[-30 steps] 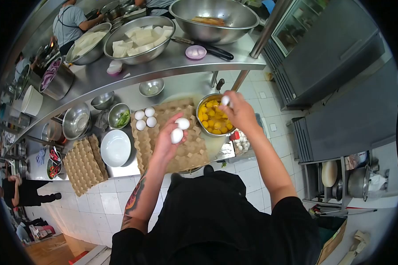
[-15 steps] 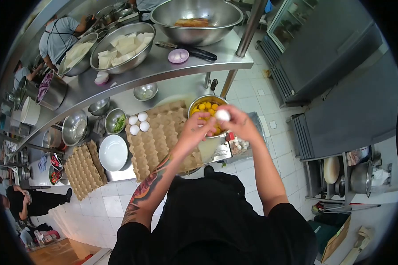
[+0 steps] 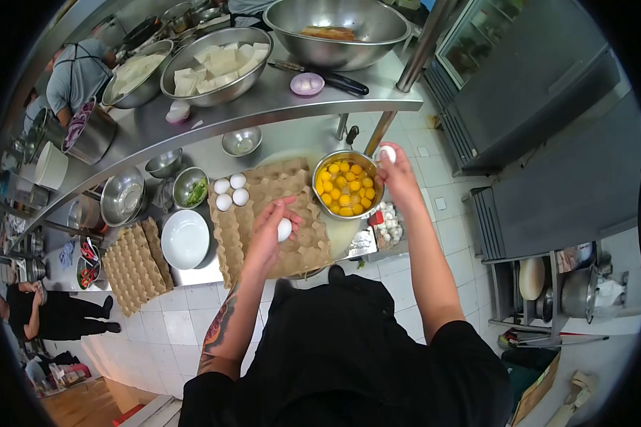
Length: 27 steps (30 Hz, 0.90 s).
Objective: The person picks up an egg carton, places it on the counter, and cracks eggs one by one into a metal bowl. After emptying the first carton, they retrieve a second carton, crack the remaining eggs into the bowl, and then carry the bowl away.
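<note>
Over the cardboard egg tray [image 3: 228,263], my left hand [image 3: 265,235] is curled around a white egg [image 3: 284,229]. Another white egg [image 3: 387,153] is pinched in the fingertips of my right hand [image 3: 400,178], at the right rim of a steel bowl. Many whole yolks in clear egg white fill much of that bowl [image 3: 316,178]. At the tray's upper left, several white eggs [image 3: 231,191] sit together in its cups. White eggshells [image 3: 387,226] lie in a heap below and right of the bowl, under my right forearm.
A white bowl [image 3: 185,240] and small steel bowls [image 3: 191,188] stand left of the tray. Empty-looking trays [image 3: 132,267] overlap the counter's front edge. Above runs a steel shelf [image 3: 263,117] with large bowls and a knife [image 3: 335,80]. People stand at the left.
My hands have parted from over the yolk bowl. The left moved left and down over the tray, an egg now showing in it; the right moved up and right with a white egg.
</note>
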Each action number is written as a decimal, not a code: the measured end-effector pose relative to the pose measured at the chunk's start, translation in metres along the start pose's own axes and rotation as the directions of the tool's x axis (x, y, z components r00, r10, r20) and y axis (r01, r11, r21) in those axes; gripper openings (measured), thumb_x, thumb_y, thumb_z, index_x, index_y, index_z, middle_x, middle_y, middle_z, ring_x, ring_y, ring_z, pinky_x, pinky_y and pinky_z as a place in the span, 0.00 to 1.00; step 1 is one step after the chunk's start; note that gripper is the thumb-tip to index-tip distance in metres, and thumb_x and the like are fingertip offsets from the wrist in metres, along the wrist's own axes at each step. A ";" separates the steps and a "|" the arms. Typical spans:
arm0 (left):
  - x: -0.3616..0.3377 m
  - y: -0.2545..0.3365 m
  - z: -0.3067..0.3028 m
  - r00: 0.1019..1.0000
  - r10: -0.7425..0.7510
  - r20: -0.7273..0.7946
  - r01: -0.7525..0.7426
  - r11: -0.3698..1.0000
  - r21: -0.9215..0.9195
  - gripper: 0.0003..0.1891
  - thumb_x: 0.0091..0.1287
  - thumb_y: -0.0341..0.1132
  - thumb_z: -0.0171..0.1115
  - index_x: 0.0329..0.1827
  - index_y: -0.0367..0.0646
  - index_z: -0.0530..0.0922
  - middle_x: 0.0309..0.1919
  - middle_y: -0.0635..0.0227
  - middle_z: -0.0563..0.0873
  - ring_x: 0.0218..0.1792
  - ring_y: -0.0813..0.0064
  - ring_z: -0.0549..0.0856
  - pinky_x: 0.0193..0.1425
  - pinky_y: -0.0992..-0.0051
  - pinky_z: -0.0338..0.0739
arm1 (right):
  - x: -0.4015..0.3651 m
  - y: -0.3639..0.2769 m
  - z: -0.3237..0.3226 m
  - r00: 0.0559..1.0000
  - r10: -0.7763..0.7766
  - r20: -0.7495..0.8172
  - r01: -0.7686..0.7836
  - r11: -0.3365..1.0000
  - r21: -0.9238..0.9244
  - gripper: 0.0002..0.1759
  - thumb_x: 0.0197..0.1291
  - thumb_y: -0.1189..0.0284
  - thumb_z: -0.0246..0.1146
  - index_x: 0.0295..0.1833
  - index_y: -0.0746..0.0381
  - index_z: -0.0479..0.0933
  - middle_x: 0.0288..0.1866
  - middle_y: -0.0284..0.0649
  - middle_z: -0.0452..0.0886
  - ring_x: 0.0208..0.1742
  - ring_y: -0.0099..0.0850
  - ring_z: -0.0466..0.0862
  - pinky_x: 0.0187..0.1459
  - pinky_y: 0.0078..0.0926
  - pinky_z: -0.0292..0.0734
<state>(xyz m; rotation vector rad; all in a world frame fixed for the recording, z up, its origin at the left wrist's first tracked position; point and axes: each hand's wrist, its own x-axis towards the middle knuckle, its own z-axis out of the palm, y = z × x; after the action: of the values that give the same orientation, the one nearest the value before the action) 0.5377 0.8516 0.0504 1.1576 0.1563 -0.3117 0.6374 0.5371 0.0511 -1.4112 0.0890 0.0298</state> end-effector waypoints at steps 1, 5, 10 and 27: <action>0.000 -0.002 -0.002 1.000 0.001 0.004 -0.001 1.000 -0.001 0.22 0.84 0.46 0.50 0.69 0.37 0.74 0.38 0.67 0.86 0.37 0.79 0.84 0.39 0.77 0.78 | 0.000 0.005 0.005 1.000 -0.003 -0.003 0.003 1.000 -0.002 0.16 0.77 0.67 0.60 0.65 0.56 0.69 0.42 0.39 0.82 0.34 0.28 0.77 0.36 0.34 0.75; -0.003 0.005 0.004 0.993 -0.088 -0.085 0.052 0.932 -0.359 0.20 0.82 0.43 0.52 0.66 0.38 0.75 0.47 0.62 0.87 0.42 0.75 0.86 0.44 0.73 0.82 | -0.009 -0.006 0.029 0.916 -0.363 0.173 0.387 0.678 -0.625 0.15 0.78 0.67 0.58 0.63 0.58 0.68 0.43 0.51 0.83 0.43 0.48 0.86 0.43 0.42 0.80; -0.012 0.009 0.012 0.966 -0.258 -0.010 0.193 0.745 -0.639 0.17 0.81 0.40 0.52 0.65 0.40 0.74 0.54 0.59 0.84 0.50 0.68 0.86 0.53 0.67 0.82 | -0.023 -0.033 0.058 0.943 -0.109 0.313 0.325 0.123 -0.938 0.19 0.74 0.62 0.62 0.64 0.56 0.69 0.49 0.55 0.83 0.44 0.57 0.85 0.44 0.50 0.79; 0.035 -0.015 0.093 0.951 0.029 0.309 -0.102 0.970 0.222 0.28 0.80 0.36 0.60 0.79 0.39 0.65 0.52 0.58 0.86 0.46 0.74 0.87 0.52 0.74 0.84 | -0.076 -0.034 0.016 0.844 -0.217 0.491 0.454 0.776 -0.438 0.37 0.66 0.70 0.71 0.78 0.60 0.66 0.54 0.48 0.82 0.52 0.31 0.84 0.48 0.30 0.83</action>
<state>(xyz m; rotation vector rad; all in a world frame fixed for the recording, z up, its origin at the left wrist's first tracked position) 0.5626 0.7551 0.0639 1.3310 -0.1951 -0.4541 0.5647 0.5503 0.0932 -1.9432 -0.5866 0.0536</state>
